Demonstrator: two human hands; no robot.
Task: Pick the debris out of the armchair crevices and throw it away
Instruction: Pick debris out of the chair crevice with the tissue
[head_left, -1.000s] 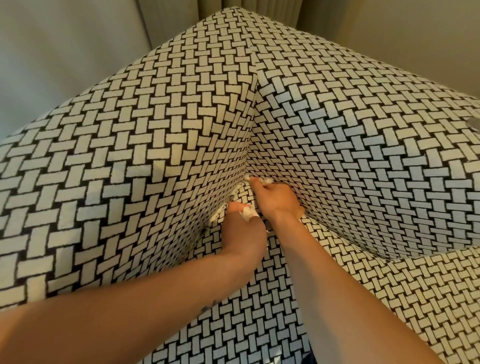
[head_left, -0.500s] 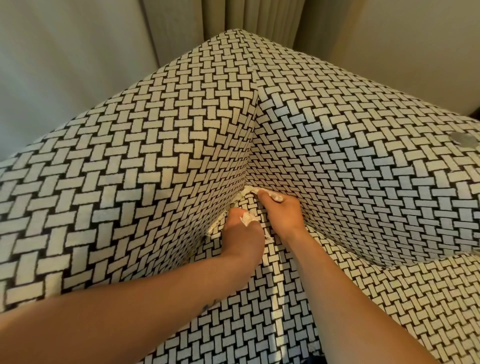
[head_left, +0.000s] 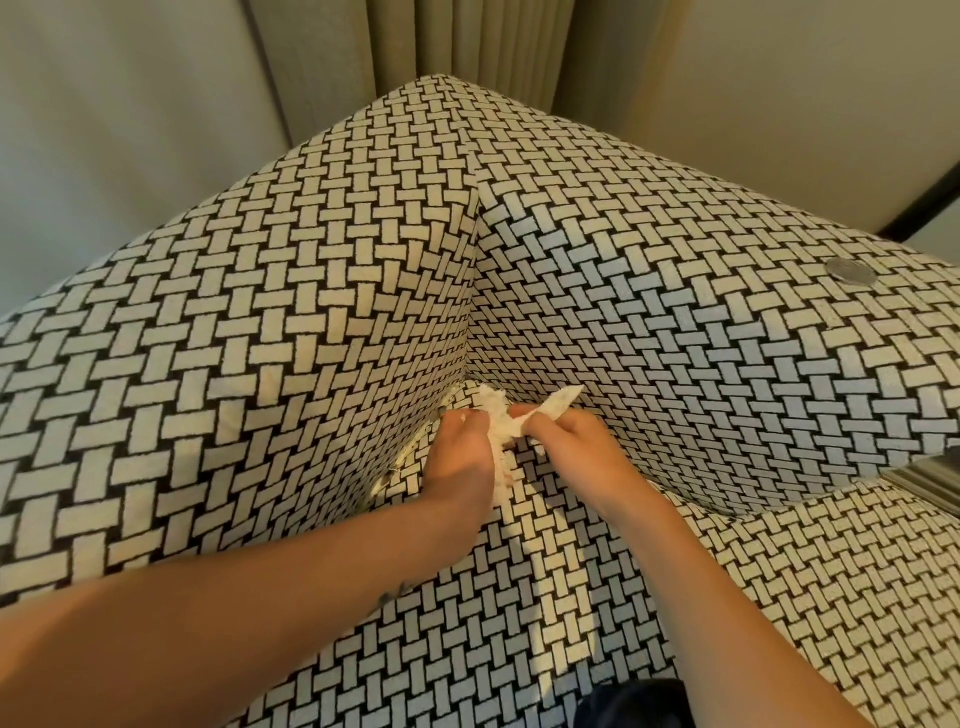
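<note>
I look down into the back corner of an armchair (head_left: 311, 322) covered in black-and-white basket-weave fabric. Both hands meet at the seat's rear corner crevice. My left hand (head_left: 460, 460) grips a crumpled white tissue (head_left: 498, 423) that bunches up above its knuckles. My right hand (head_left: 571, 441) pinches a longer white paper scrap (head_left: 558, 405) whose tip sticks up toward the right arm of the chair. The two pieces touch between my hands. A bit of pale debris (head_left: 410, 454) shows in the crevice along the left arm.
A round silver coin-like disc (head_left: 850, 270) lies on top of the right armrest. Beige curtains (head_left: 467, 47) and pale walls stand behind the chair. A dark band (head_left: 924, 202) runs at the far right.
My right hand has pulled the white scrap up out of the corner crevice, and both hands have drawn back a little from the corner. The camera has tilted, showing more curtain.
</note>
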